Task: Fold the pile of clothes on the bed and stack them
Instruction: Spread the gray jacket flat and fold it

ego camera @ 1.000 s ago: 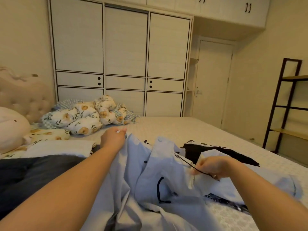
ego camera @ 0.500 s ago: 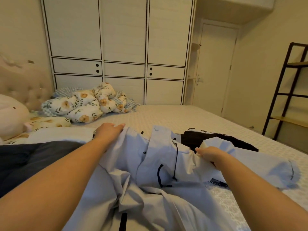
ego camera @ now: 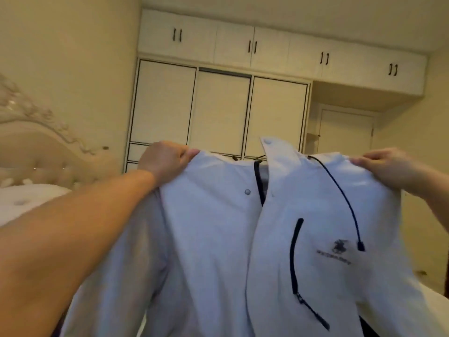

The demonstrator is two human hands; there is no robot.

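Head view: you are holding the pale blue jacket (ego camera: pixel 218 239) up in front of you, its front facing you and filling the near lower half of the scene. Your left hand (ego camera: pixel 165 160) is gripping the left shoulder, fingers (ego camera: pixel 185 154) curled over the top edge; your right hand (ego camera: pixel 391 169) is pinching the right shoulder in the same way, fingers closed on the cloth. The fabric is looking smooth and thin, slightly blurred, hanging in soft vertical folds. A stiff collar flap with a round snap is standing up at the middle, another snap is sitting on the left placket, and a dark drawcord (ego camera: pixel 345 198) is trailing down the right chest beside a curved dark zip pocket and a small dark logo. The lower hem is running out of view at the bottom edge.

To the far left, the carved, tufted headboard (ego camera: pixel 43 147) is curving along the cream wall, with a strip of the bed (ego camera: pixel 26 203) below it. Beyond the jacket's top edge, the white wardrobe (ego camera: pixel 218 108) with thin dark trim is standing well apart, and a plain door (ego camera: pixel 345 132) is sitting far right.
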